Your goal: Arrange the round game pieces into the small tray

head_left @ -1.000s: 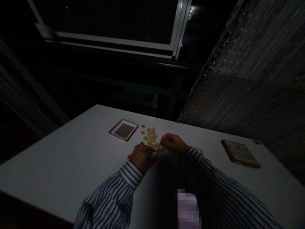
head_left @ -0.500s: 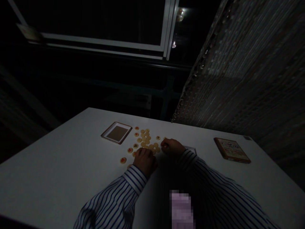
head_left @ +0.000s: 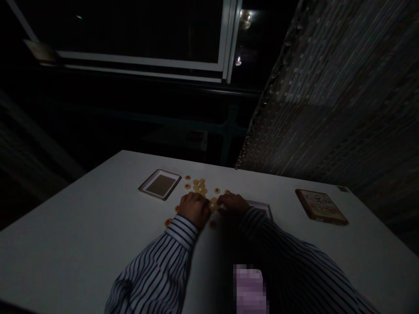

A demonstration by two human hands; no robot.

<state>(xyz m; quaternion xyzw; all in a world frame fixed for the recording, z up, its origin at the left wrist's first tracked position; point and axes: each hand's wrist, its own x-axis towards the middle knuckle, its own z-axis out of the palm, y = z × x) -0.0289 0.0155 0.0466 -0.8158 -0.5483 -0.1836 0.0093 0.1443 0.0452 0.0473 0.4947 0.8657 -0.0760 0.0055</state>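
Round wooden xiangqi pieces (head_left: 195, 182) lie loosely grouped on the white table, many blank side up. Several show red characters, such as one piece (head_left: 187, 178) near the tray; two show dark ones, including a piece (head_left: 217, 190) beyond my right hand. My left hand (head_left: 194, 210) is bent down over the near left part of the group, fingers curled; whatever they hold is hidden. Just right of it, my right hand (head_left: 233, 204) reaches its fingertips to the pieces, finger and thumb a little apart. A single red-marked piece (head_left: 212, 225) lies in shadow between my wrists.
An open shallow tray (head_left: 163, 171) stands left of the pieces. Another light-rimmed tray (head_left: 262, 204) sits partly behind my right forearm. On the right lies a closed decorated box (head_left: 322, 207). A beaded string curtain (head_left: 314, 109) hangs past the table's far right edge.
My left hand has shifted left and slightly up, over pieces that showed before. My right hand has moved slightly left, its fingers less tightly closed. A red-marked piece now shows between my wrists.
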